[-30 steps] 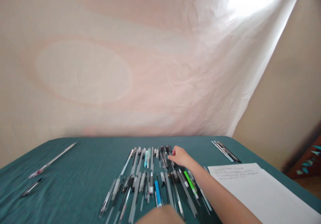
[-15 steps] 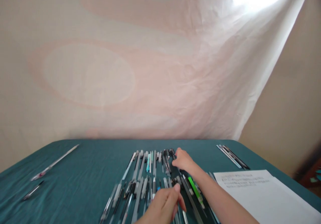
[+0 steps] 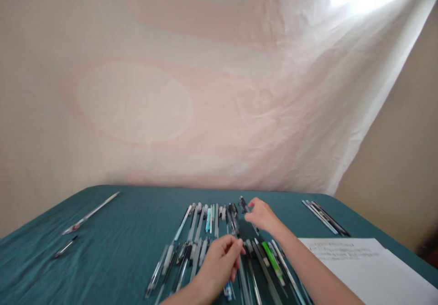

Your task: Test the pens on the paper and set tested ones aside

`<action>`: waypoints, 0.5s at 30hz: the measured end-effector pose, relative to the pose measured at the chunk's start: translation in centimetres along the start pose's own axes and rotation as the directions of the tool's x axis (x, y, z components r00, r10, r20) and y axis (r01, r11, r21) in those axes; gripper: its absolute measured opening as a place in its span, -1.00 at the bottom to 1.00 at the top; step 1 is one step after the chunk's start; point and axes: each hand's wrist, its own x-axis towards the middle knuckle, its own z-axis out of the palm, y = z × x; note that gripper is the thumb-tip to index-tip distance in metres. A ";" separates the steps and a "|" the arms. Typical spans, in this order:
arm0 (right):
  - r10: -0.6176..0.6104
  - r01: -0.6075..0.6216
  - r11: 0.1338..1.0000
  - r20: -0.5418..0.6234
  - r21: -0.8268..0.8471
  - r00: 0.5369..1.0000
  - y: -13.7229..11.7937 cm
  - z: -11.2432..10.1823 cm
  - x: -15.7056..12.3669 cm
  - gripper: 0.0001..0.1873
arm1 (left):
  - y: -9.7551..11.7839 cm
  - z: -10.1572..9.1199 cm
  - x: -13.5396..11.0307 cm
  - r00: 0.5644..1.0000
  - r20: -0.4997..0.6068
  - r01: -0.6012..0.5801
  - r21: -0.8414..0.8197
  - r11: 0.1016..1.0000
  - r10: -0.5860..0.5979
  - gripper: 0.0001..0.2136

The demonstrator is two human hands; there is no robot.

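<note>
Several pens (image 3: 205,236) lie side by side in two rows on a teal tablecloth (image 3: 123,232). My right hand (image 3: 262,214) reaches to the far right end of the back row, its fingers pinched on a dark pen (image 3: 244,204) that is raised off the cloth. My left hand (image 3: 219,261) rests over the near row with its fingers curled down onto the pens; what they grip, if anything, is hidden. A green pen (image 3: 272,261) lies just left of my right forearm.
A printed white sheet of paper (image 3: 369,268) lies at the right front. A small bundle of pens (image 3: 325,217) sits at the far right. Two single pens (image 3: 89,214) (image 3: 64,247) lie apart at the left. A pale cloth hangs behind the table.
My left hand has come up from the bottom edge onto the near row of pens. My right hand has pinched the dark pen at the back row and lifted its end.
</note>
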 end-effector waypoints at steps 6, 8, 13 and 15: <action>-0.224 0.114 0.870 0.179 0.479 0.958 -1.8 -0.3 -4.8 -0.74 | 1.6 -1.8 0.6 0.988 -0.152 -0.045 -0.133 0.990 0.024 -0.69; -0.276 0.106 0.776 0.184 0.621 0.944 -2.5 0.1 -6.2 -0.76 | 1.6 -2.1 0.7 0.990 -0.134 -0.053 -0.126 0.991 0.036 -0.72; -0.293 0.164 0.779 0.120 0.605 0.948 -3.6 0.4 -7.7 -0.82 | 0.7 -2.0 1.0 0.982 -0.140 -0.142 -0.083 0.986 0.129 -0.81; -0.305 0.171 0.774 0.122 0.609 0.944 -3.5 0.1 -7.7 -0.84 | 0.8 -2.0 1.1 0.977 -0.156 -0.158 -0.088 0.984 0.143 -0.81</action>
